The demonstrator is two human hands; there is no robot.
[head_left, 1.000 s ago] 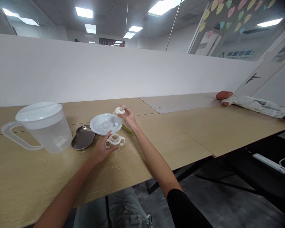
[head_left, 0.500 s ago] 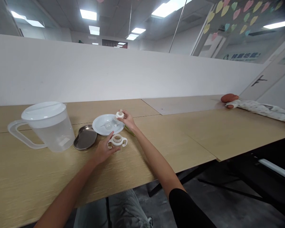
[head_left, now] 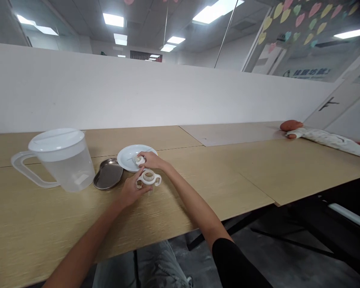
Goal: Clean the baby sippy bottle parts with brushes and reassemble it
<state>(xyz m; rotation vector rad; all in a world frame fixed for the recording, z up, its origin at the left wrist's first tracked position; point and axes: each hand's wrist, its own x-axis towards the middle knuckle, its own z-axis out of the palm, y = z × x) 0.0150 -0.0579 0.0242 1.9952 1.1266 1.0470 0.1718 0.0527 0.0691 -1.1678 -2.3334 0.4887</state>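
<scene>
table: pale wood-grain desk (head_left: 48,218) running across the view, below a white partition (head_left: 108,96).
pitcher: clear plastic pitcher (head_left: 63,170) with a white lid, at 10 o'clock, its handle pointing left.
dish: steel kidney dish (head_left: 108,175) at 11 o'clock, just right of the pitcher.
plate: white plate (head_left: 126,157) at 12 o'clock, just beside the dish.
left hand (head_left: 131,192): closed around the left handle of the collar, at 12 o'clock.
collar: cream two-handled bottle collar (head_left: 149,177), held just in front of the plate.
right hand (head_left: 153,161): fingers closed on the teat, above the plate's right side; the hand hides most of it.
teat: white bottle teat (head_left: 139,160), over the plate; whether it touches the plate, i cannot tell.
far right: printed cloth bundle (head_left: 327,139) with a rounded reddish-brown end, at 2 o'clock, well apart from the hands.
</scene>
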